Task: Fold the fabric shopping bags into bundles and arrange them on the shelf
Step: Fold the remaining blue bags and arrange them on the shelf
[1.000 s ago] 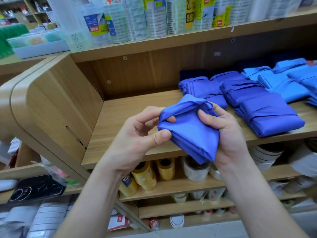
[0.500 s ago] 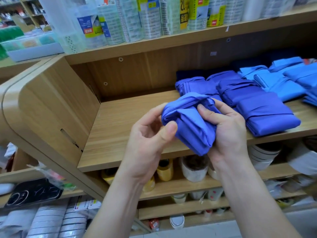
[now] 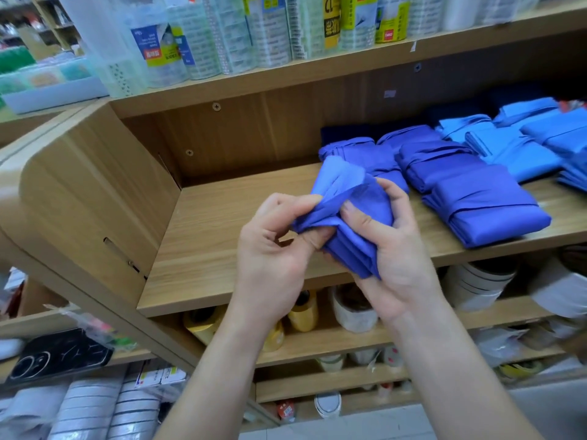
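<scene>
Head view.
- Blue fabric bag (image 3: pixel 359 227): partly bundled, held up in both hands in front of wooden shelf (image 3: pixel 222 236).
- Left hand (image 3: pixel 273 249): thumb and fingers pinch loose flap at bag's left edge.
- Right hand (image 3: pixel 394 252): fingers curled round bundle from behind, thumb pressed on its front.
- Shelf contents: violet-blue folded bundles (image 3: pixel 476 204) just right of hands; light-blue bundles (image 3: pixel 521 147) further right, toward back.
- Shelf above: wrapped tape-roll packs (image 3: pixel 254 36) standing in row.
- Shelf below: yellow rolls (image 3: pixel 303 311), white roll (image 3: pixel 354 312) beside them.
</scene>
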